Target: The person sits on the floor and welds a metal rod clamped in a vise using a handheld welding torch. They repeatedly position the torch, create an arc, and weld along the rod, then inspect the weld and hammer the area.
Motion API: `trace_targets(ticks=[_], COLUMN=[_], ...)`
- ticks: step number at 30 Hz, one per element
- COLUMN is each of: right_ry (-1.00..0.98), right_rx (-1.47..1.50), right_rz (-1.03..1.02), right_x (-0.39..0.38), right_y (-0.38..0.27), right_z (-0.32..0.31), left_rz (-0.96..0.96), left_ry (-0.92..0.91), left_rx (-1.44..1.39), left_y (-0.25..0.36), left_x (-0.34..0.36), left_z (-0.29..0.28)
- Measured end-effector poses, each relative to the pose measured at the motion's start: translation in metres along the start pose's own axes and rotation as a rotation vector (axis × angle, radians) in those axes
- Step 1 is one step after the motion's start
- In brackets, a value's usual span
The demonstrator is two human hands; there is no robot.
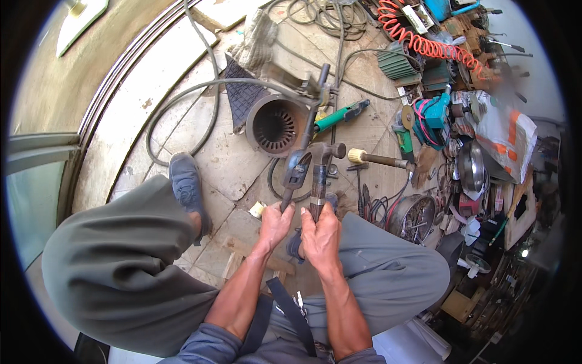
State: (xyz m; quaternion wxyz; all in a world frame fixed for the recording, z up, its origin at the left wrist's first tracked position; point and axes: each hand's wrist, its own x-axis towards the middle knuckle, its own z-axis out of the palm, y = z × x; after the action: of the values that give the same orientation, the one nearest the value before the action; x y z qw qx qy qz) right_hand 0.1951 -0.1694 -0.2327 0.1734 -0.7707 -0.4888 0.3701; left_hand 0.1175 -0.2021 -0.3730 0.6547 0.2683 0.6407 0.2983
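Observation:
My left hand (277,225) is closed around the lower end of a long dark metal tool with a slotted head (296,171). Its exact kind I cannot make out; its shaft rises away from me past the housing. In my right hand (322,235) is a hammer (319,181), gripped by its dark handle, head up and close beside the slotted head. Whether the two touch is unclear. Just beyond, on the tiled floor, lies a hollow round metal housing (253,134) with ribs around its inside. A green-and-black tool (342,116) lies to its right, partly hidden.
A thick grey hose (213,112) loops over the floor at left, near my shoe (187,185). On the right are a wood-handled tool (382,159), a teal power tool (431,116), a round metal pan (412,215), an orange coiled hose (418,45) and much clutter.

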Motion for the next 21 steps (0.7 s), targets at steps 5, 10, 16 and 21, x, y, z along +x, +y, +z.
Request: trace_targets(ticks=[5, 10, 16, 21], right_ry=[0.225, 0.216, 0.124, 0.194], right_rx=[0.263, 0.158, 0.080, 0.115], right_rz=[0.027, 0.061, 0.044, 0.074], right_x=[-0.002, -0.006, -0.008, -0.007], right_y=[0.009, -0.007, -0.001, -0.008], right_z=[0.012, -0.001, 0.004, 0.005], left_rz=[-0.095, -0.073, -0.041, -0.066], left_ry=[-0.119, -0.221, -0.204, -0.175], left_rx=[-0.171, -0.311, -0.346, -0.297], left_y=[-0.004, 0.012, 0.012, 0.005], left_x=[0.006, 0.002, 0.000, 0.002], left_z=[0.007, 0.011, 0.013, 0.015])
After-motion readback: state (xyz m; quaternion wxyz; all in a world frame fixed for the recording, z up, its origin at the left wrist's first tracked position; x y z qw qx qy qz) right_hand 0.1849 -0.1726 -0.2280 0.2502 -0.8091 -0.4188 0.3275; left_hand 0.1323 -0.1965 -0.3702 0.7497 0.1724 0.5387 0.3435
